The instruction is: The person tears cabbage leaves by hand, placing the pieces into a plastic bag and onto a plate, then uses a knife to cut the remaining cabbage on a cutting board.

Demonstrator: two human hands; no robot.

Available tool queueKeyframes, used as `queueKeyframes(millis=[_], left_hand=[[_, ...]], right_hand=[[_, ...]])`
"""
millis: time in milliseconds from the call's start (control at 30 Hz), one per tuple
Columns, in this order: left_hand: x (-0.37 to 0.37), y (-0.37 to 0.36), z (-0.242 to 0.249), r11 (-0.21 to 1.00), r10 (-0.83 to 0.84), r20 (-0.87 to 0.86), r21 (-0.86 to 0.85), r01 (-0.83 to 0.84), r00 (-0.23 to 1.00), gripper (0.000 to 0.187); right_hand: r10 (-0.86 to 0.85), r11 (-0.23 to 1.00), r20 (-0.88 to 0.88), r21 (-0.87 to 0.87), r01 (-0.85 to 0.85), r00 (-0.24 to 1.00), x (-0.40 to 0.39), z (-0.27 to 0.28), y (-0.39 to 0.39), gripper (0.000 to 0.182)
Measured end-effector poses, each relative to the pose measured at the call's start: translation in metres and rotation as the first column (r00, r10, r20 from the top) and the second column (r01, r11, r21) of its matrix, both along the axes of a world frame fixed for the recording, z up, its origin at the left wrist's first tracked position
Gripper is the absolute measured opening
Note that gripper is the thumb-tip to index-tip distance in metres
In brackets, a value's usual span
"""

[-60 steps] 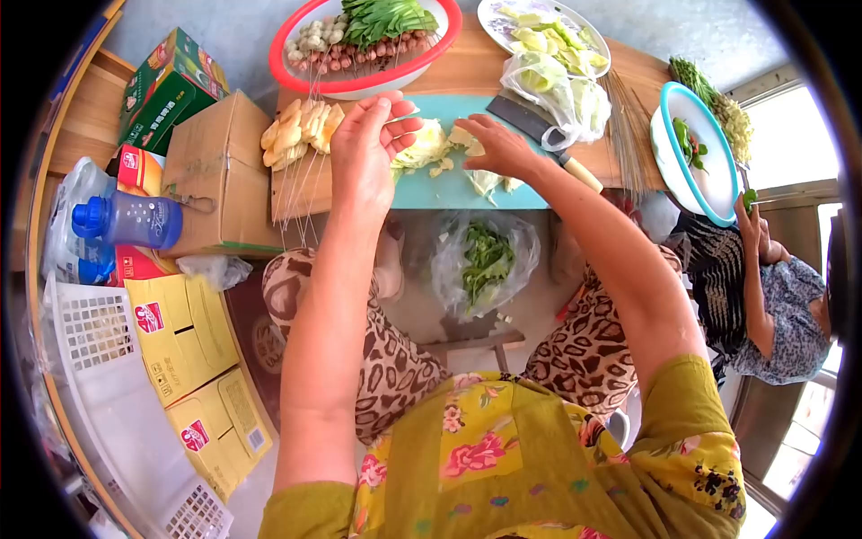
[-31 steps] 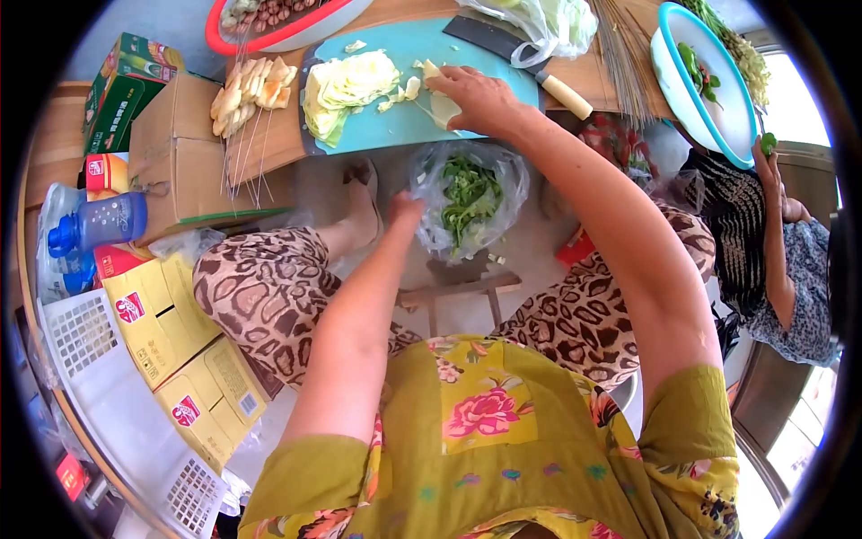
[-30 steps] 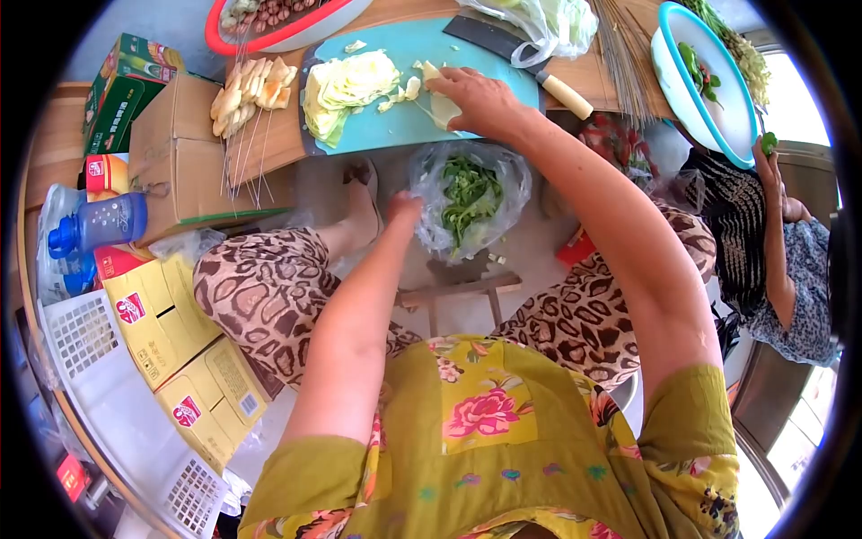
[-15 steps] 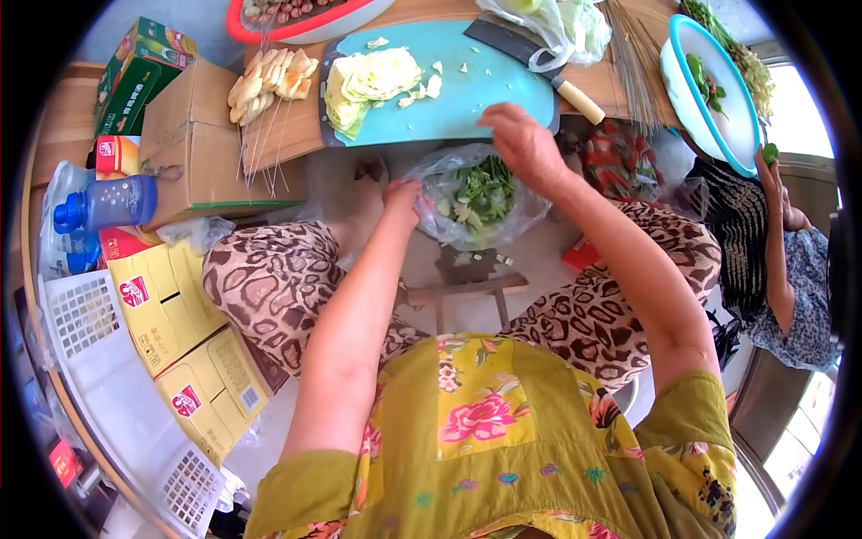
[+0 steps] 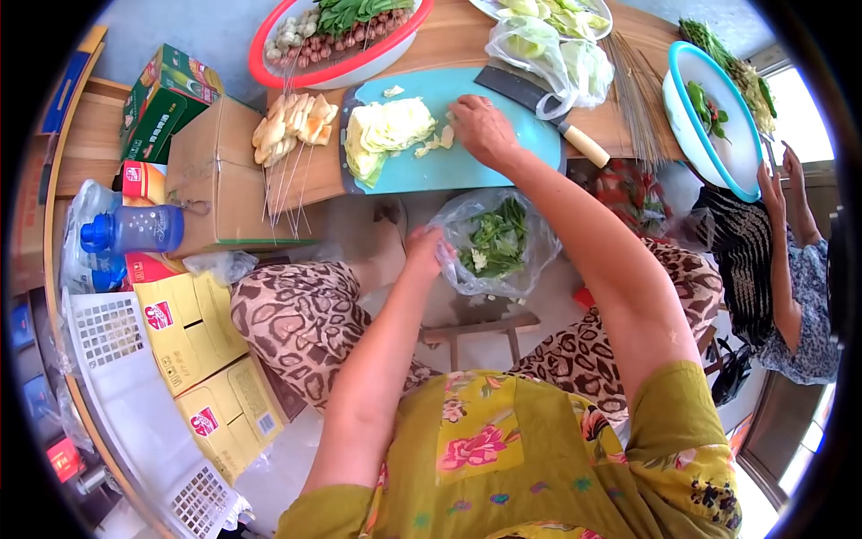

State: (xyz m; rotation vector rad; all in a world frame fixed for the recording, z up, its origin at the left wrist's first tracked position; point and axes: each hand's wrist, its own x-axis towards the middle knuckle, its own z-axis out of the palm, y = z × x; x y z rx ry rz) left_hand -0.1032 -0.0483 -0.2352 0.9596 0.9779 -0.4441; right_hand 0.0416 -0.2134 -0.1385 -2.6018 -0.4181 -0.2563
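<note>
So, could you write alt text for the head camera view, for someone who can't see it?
A left hand holds the edge of a clear plastic bag of leafy greens, while the right hand reaches over cabbage scraps on a turquoise cutting board, near a cut cabbage and a cleaver.

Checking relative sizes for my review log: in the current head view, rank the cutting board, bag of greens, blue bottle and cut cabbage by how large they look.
1. Cutting board
2. Bag of greens
3. Cut cabbage and blue bottle: too alike to rank
</note>
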Motion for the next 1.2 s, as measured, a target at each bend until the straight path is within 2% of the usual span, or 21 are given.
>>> queueKeyframes(millis=[100,200,233,300,433,533,600,633,700,733,800,833,933,1000,1067,1100,1167,1200], left_hand=[[-0.002,0.002,0.0,0.998,-0.023,0.059,-0.05,0.026,0.998,0.025],[-0.004,0.001,-0.003,0.997,-0.063,0.052,-0.033,0.065,0.997,0.023],[-0.006,0.002,-0.009,0.994,-0.051,0.092,-0.091,0.059,0.994,0.023],[-0.008,0.001,-0.01,0.988,-0.04,0.137,-0.142,0.059,0.99,0.022],[-0.007,-0.003,-0.004,0.993,-0.01,0.092,-0.114,0.021,0.996,0.02],[-0.005,-0.002,-0.006,0.994,-0.008,0.084,-0.11,0.017,0.996,0.017],[-0.004,0.0,-0.006,0.995,-0.024,0.073,-0.094,0.031,0.997,0.016],[-0.004,0.001,-0.007,0.995,-0.014,0.101,-0.098,0.024,0.995,0.015],[-0.002,0.002,-0.006,0.994,-0.001,0.131,-0.11,0.016,0.991,0.014],[-0.001,0.002,-0.004,0.992,0.014,0.12,-0.126,0.001,0.993,0.015],[0.001,0.0,-0.001,0.989,0.027,0.112,-0.146,-0.011,0.993,0.015],[0.002,-0.001,-0.001,0.993,0.007,0.122,-0.115,0.007,0.993,0.015],[0.006,0.001,0.001,0.996,-0.05,0.153,-0.059,0.06,0.987,0.015],[0.011,0.005,0.01,0.995,-0.09,0.175,-0.027,0.096,0.98,0.014],[0.017,0.01,0.023,0.925,-0.362,0.153,0.179,0.334,0.92,0.02],[0.017,0.009,0.037,0.924,-0.362,0.155,0.191,0.332,0.919,0.02],[0.019,0.001,0.076,0.815,-0.419,0.188,0.509,0.277,0.888,0.027],[0.022,0.0,0.092,0.81,-0.42,0.191,0.52,0.271,0.887,0.027]], right_hand=[[0.076,0.997,0.022,0.026,-0.077,0.997,-0.016,0.001,0.021,0.033],[-0.023,0.997,0.065,0.072,0.019,0.998,-0.03,0.004,0.034,0.04],[-0.022,0.997,0.066,0.075,0.017,0.998,-0.031,0.004,0.039,0.04],[-0.167,0.985,0.051,0.058,0.164,0.985,-0.03,0.005,0.048,0.032],[-0.22,0.974,0.146,0.093,0.208,0.965,-0.028,-0.009,0.051,0.023],[-0.182,0.978,0.15,0.134,0.162,0.972,-0.038,-0.013,0.04,0.014],[-0.06,0.984,0.114,0.175,0.04,0.992,-0.06,-0.011,0.027,0.007],[-0.061,0.984,0.115,0.171,0.041,0.992,-0.071,-0.009,0.019,0.007],[0.106,0.989,0.033,0.1,-0.109,0.994,-0.094,-0.002,0.001,0.005],[0.105,0.99,0.035,0.093,-0.108,0.994,-0.105,0.006,-0.007,0.005],[0.276,0.959,-0.029,0.082,-0.273,0.961,-0.12,0.023,-0.023,0.006],[0.274,0.959,-0.026,0.077,-0.272,0.961,-0.12,0.031,-0.031,0.006],[0.177,0.97,-0.167,0.195,-0.143,0.97,-0.111,0.056,-0.049,0.011],[0.192,0.962,-0.215,0.236,-0.14,0.958,-0.1,0.072,-0.058,0.013],[0.198,0.945,-0.267,0.307,-0.111,0.943,-0.089,0.085,-0.062,0.015],[0.201,0.942,-0.258,0.316,-0.114,0.945,-0.086,0.092,-0.062,0.015],[0.194,0.941,-0.228,0.32,-0.115,0.954,-0.08,0.105,-0.064,0.016],[0.186,0.936,-0.227,0.336,-0.103,0.956,-0.078,0.107,-0.065,0.017]])
